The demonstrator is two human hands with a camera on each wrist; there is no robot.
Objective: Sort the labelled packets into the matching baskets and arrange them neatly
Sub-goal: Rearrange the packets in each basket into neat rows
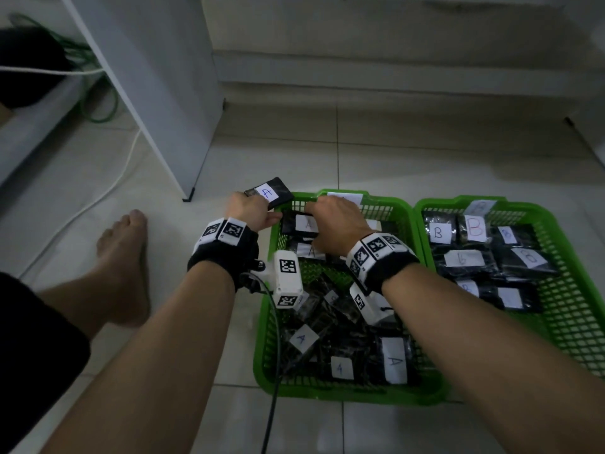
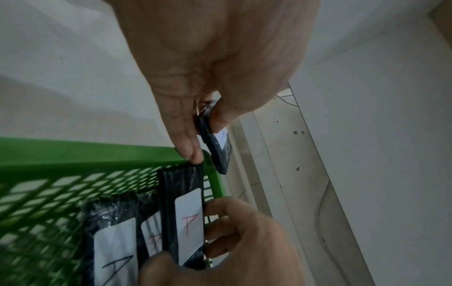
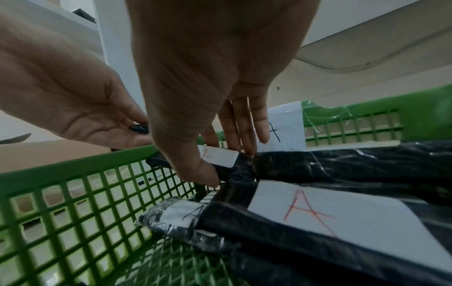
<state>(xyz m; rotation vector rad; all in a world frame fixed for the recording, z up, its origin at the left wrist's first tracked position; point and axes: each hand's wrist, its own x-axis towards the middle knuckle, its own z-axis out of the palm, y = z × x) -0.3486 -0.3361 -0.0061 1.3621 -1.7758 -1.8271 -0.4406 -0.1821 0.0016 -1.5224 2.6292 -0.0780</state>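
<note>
Two green mesh baskets stand side by side on the floor. The left basket [image 1: 264, 335] holds several black packets labelled A, and the right basket [image 1: 438, 202] holds several labelled B. My left hand [image 1: 262, 204] [image 2: 205, 137] pinches a black A packet [image 1: 274, 193] [image 2: 220, 152] between thumb and fingers, just outside the left basket's far left corner. Its fingertips [image 2: 192, 153] touch the rim. My right hand [image 1: 314, 211] [image 3: 226, 164] grips another A packet [image 1: 306, 223] [image 2: 188, 222] [image 3: 217, 157], standing on edge against the far wall inside that basket.
A white cabinet panel [image 1: 163, 109] stands on the tiles just beyond the left hand. My bare foot [image 1: 124, 257] lies left of the baskets. A white cable [image 1: 98, 198] and a green one [image 1: 98, 106] run along the floor at the left.
</note>
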